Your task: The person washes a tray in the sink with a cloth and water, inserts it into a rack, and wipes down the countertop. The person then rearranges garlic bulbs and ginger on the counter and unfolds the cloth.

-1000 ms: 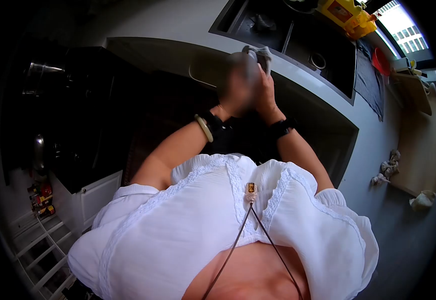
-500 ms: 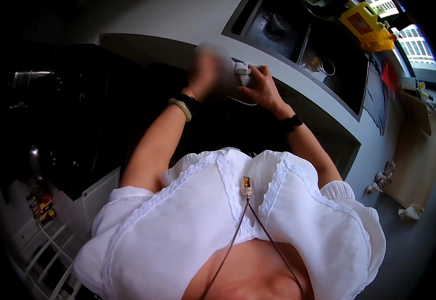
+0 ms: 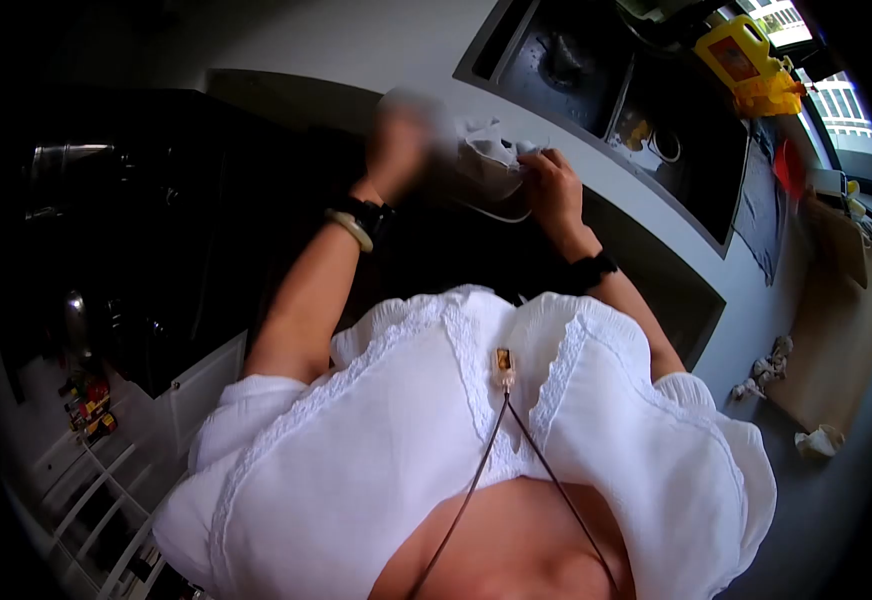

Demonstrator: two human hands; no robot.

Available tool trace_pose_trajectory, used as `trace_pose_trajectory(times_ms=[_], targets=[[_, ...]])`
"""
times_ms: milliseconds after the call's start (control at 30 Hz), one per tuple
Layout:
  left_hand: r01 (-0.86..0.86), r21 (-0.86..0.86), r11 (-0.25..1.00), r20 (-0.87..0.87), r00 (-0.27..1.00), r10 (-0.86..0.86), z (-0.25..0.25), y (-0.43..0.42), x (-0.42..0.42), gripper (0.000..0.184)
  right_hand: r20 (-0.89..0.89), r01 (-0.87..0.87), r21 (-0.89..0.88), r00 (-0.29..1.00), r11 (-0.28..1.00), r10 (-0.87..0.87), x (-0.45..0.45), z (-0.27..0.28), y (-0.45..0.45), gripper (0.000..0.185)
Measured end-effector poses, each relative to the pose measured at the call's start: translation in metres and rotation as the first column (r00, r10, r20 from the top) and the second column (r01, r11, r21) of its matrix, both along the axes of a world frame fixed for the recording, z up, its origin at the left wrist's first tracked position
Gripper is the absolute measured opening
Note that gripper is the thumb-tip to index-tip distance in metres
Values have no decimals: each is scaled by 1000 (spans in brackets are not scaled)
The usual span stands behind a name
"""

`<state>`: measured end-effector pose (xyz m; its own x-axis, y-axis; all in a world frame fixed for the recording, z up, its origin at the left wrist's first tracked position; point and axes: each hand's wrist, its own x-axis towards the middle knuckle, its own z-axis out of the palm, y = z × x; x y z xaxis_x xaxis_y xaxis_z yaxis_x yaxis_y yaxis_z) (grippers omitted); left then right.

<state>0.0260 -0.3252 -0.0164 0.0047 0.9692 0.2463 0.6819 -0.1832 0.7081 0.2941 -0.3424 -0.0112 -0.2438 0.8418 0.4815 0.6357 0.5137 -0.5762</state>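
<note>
Between my hands is a crumpled white-grey cloth [image 3: 492,160], just in front of the counter edge. My right hand [image 3: 558,200] has its fingertips closed on the cloth's right side. At the cloth's left stands my left hand [image 3: 396,150], raised, its fingers smeared by a grey blur, so its grip cannot be made out. Below the cloth a thin pale curved rim [image 3: 501,216] shows against the dark space.
Beyond the hands lies a dark double sink [image 3: 566,70] with a round item in its right basin. Yellow bottles [image 3: 734,52], a grey cloth [image 3: 761,200], a red item [image 3: 788,168] and a wooden board [image 3: 826,320] are on the right. A dark stove [image 3: 106,200] is at left.
My hands have moved apart from each other, my left hand leftwards. The cloth, bunched between them before, is now more spread out. The view has shifted slightly.
</note>
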Motion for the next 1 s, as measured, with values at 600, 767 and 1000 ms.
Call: trace_pose_trajectory(times_ms=[600,767,1000], targets=[[135,-204,970,601,799,15,-21,9,1,40,21,76,-150,997,986,-73,9,0,-11,38],[143,-271,952,618,784,58,-19,3,0,17,78,143,-212,989,967,-130,23,2,-26,42],[38,-185,982,715,691,108,-3,7,4,7,12,123,-175,992,977,-123,26,24,-4,45]])
